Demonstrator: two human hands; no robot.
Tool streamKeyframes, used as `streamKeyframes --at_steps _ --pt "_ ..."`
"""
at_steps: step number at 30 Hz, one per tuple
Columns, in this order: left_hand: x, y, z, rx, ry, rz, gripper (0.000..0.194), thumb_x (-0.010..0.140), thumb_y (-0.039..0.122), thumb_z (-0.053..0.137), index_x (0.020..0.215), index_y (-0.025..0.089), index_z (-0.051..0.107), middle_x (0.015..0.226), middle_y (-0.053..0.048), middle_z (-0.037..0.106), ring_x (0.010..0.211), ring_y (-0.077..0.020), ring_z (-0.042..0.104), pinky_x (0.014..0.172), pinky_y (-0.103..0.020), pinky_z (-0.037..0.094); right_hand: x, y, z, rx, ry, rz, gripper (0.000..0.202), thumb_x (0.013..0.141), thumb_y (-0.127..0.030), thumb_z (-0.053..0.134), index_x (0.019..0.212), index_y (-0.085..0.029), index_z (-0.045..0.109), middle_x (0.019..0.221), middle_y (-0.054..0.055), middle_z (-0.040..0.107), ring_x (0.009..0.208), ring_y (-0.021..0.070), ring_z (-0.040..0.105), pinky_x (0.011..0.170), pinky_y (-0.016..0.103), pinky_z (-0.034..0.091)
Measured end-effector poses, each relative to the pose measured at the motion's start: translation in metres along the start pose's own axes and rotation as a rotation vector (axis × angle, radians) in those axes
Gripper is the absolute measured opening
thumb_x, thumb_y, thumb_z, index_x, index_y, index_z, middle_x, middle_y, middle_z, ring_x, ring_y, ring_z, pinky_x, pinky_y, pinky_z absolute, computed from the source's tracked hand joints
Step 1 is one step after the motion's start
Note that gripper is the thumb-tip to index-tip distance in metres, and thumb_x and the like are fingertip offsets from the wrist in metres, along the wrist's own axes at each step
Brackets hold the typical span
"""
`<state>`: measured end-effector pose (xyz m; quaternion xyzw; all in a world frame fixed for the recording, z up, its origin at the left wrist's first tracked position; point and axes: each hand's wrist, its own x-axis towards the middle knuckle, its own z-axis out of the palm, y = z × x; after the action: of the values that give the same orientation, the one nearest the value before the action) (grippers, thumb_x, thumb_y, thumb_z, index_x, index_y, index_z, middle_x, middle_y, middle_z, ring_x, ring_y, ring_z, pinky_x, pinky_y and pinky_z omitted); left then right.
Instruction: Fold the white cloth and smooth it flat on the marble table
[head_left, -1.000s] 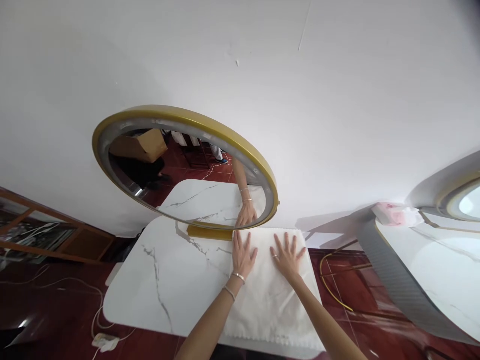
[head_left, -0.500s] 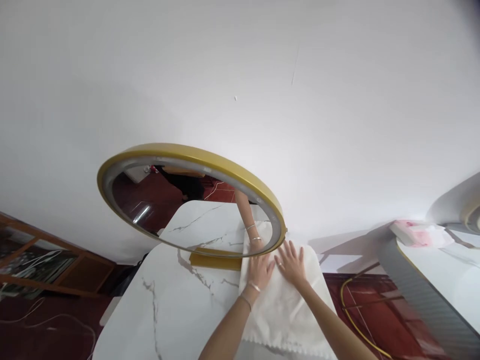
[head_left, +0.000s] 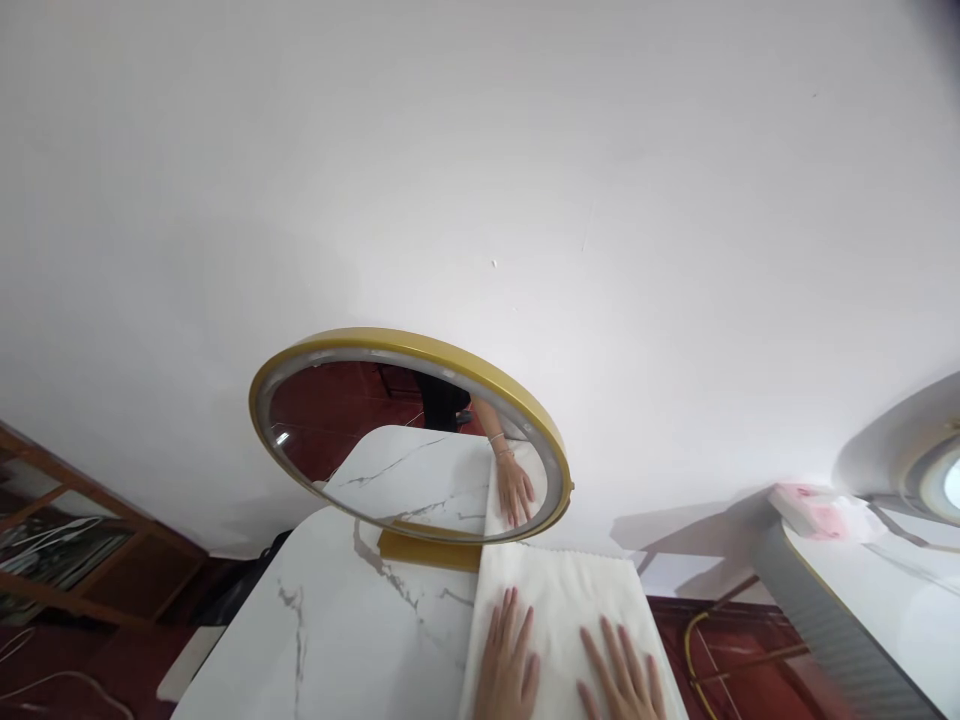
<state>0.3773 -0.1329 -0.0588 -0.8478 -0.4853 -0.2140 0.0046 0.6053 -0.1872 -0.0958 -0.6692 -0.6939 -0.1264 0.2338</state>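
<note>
A white cloth with a scalloped edge [head_left: 559, 590] lies spread over the right side of the marble-patterned table [head_left: 360, 630]. My left hand [head_left: 510, 665] rests flat on its left part, fingers stretched out and pointing away from me. To the right, my right hand [head_left: 624, 675] presses flat on the same cloth with fingers spread. Both hands are cut off by the bottom edge of the view. Beyond them stands a round mirror with a gold rim [head_left: 409, 342], its gold base [head_left: 429, 543] beside the cloth. A hand on the cloth shows in the mirror.
A second white table [head_left: 892, 610] stands at the right, bearing a pink and white packet [head_left: 821, 510] and part of another round mirror [head_left: 934, 475]. A wooden shelf unit [head_left: 75, 540] is at the left. Behind everything is a white wall [head_left: 675, 250]; a yellow hose [head_left: 694, 660] lies on the red floor.
Both hands have slid over the cloth toward me, from its far end to its nearer part. The far scalloped edge is now uncovered. The camera view has tilted up slightly.
</note>
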Motion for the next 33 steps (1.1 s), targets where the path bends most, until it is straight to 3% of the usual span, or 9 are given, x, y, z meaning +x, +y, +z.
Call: streamKeyframes --at_steps 3,6,9,12,15,21,24,28,33 --pt "0.05 -0.001 -0.012 -0.006 0.004 0.008 0.054 0.094 0.025 0.039 0.147 0.028 0.028 0.155 -0.001 0.025 0.141 -0.0218 0.026 0.114 -0.042 0.032 0.049 0.003 -0.004 0.005 -0.081 -0.014 0.067 0.085 -0.056 0.041 0.146 -0.044 0.015 0.146 0.001 0.039 0.134 0.0311 0.036 0.106 0.058 0.031" --pt "0.098 -0.007 -0.012 0.003 -0.017 -0.093 0.045 0.094 0.03 0.04 0.139 0.026 0.044 0.148 -0.004 0.041 0.135 -0.0245 0.039 0.111 -0.045 0.037 0.099 0.01 -0.001 -0.016 -0.177 0.02 0.053 0.091 -0.05 0.034 0.142 -0.036 0.038 0.148 0.003 0.037 0.138 0.0287 0.031 0.111 0.056 0.024" --pt "0.117 -0.011 -0.007 -0.004 -0.057 -0.133 0.045 0.093 0.031 0.041 0.138 0.025 0.045 0.143 -0.006 0.047 0.131 -0.0258 0.044 0.11 -0.047 0.037 0.125 0.02 0.004 -0.01 -0.288 0.027 0.05 0.092 -0.05 0.034 0.138 -0.033 0.045 0.149 0.004 0.036 0.139 0.0278 0.03 0.11 0.055 0.023" --pt "0.097 -0.008 -0.009 -0.014 -0.068 -0.054 0.051 0.092 0.031 0.044 0.142 0.025 0.038 0.15 -0.006 0.036 0.138 -0.0264 0.033 0.112 -0.049 0.032 0.117 0.022 0.002 -0.007 -0.261 0.089 0.052 0.093 -0.052 0.032 0.136 -0.029 0.048 0.148 0.007 0.039 0.138 0.0278 0.032 0.11 0.053 0.026" --pt "0.054 0.002 -0.023 -0.019 -0.069 0.037 0.059 0.092 0.037 0.044 0.147 0.027 0.027 0.155 -0.006 0.023 0.142 -0.0258 0.024 0.113 -0.048 0.029 0.081 0.012 -0.011 -0.015 -0.147 0.158 0.055 0.094 -0.051 0.028 0.135 -0.022 0.05 0.146 0.01 0.042 0.137 0.0268 0.033 0.112 0.047 0.026" --pt "-0.032 0.022 -0.054 -0.001 -0.107 0.034 0.064 0.092 0.04 0.044 0.149 0.03 0.017 0.156 -0.002 0.02 0.142 -0.0235 0.025 0.113 -0.042 0.031 -0.013 -0.021 -0.046 -0.033 -0.094 0.101 0.071 0.089 -0.058 0.035 0.151 -0.03 0.014 0.154 0.008 0.026 0.14 0.0307 0.026 0.111 0.057 0.02" --pt "-0.059 0.024 -0.058 -0.011 -0.119 0.072 0.07 0.089 0.044 0.047 0.149 0.031 0.015 0.154 -0.002 0.022 0.141 -0.0247 0.027 0.111 -0.043 0.033 -0.039 -0.03 -0.058 -0.035 -0.078 0.055 0.082 0.083 -0.062 0.043 0.151 -0.033 0.007 0.154 0.009 0.024 0.139 0.0342 0.027 0.108 0.06 0.021" --pt "-0.064 0.023 -0.059 -0.045 -0.152 0.094 0.081 0.082 0.057 0.053 0.149 0.032 0.016 0.155 -0.004 0.021 0.142 -0.0305 0.023 0.11 -0.049 0.032 -0.04 -0.034 -0.063 -0.043 -0.076 0.055 0.084 0.082 -0.062 0.045 0.151 -0.032 0.006 0.155 0.01 0.022 0.14 0.0348 0.023 0.109 0.059 0.021" --pt "-0.011 0.017 -0.052 -0.071 -0.132 0.112 0.077 0.083 0.058 0.053 0.148 0.032 0.022 0.157 -0.007 0.015 0.143 -0.0319 0.02 0.112 -0.051 0.029 0.004 -0.021 -0.049 -0.08 -0.128 0.111 0.074 0.088 -0.062 0.035 0.15 -0.025 0.02 0.155 0.012 0.021 0.143 0.0324 0.013 0.111 0.058 0.016"
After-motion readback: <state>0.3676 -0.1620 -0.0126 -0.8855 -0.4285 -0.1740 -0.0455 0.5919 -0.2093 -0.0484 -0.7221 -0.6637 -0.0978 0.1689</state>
